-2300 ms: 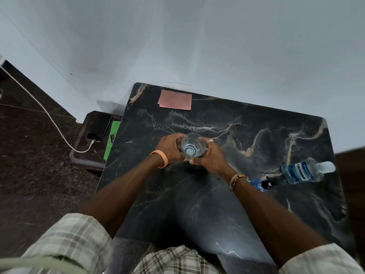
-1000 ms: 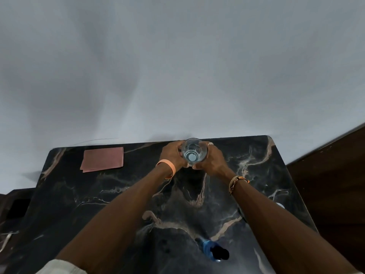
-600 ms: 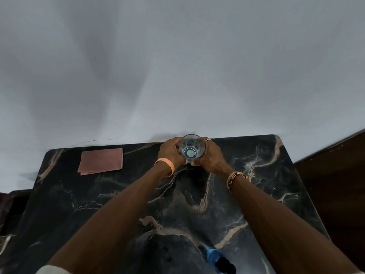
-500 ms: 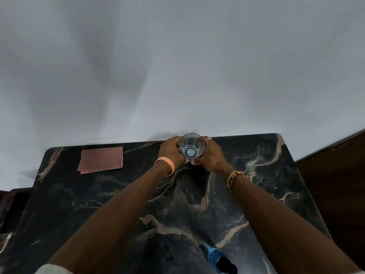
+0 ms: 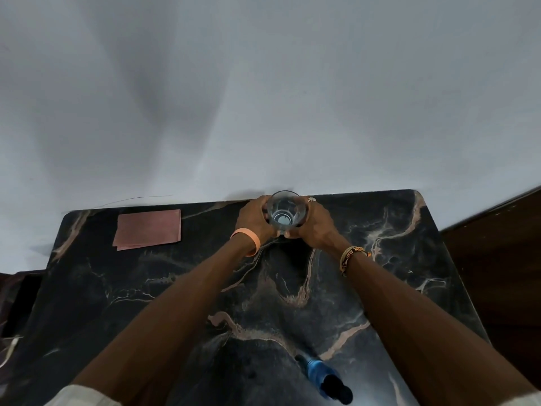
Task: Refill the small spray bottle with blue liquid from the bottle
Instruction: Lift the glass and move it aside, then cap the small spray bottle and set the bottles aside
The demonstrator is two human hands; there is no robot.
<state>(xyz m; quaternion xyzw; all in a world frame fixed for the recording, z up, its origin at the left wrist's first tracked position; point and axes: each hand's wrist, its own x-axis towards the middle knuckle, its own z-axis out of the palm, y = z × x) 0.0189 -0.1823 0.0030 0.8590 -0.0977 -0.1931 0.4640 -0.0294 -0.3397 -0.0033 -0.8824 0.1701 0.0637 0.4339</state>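
left hand (image 5: 253,221) and right hand (image 5: 317,230) gripping a glass (image 5: 285,212) at far bench (image 5: 175,288) edge, small spray bottle (image 5: 317,373) lying well apart, near side

spray bottle (image 5: 317,373) blurred, sleeve (image 5: 79,397) cropped, glass (image 5: 285,212) sides hidden

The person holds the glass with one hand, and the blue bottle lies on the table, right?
No: the head view shows the left hand and right hand both gripping the glass. The blue spray bottle does lie on the table.
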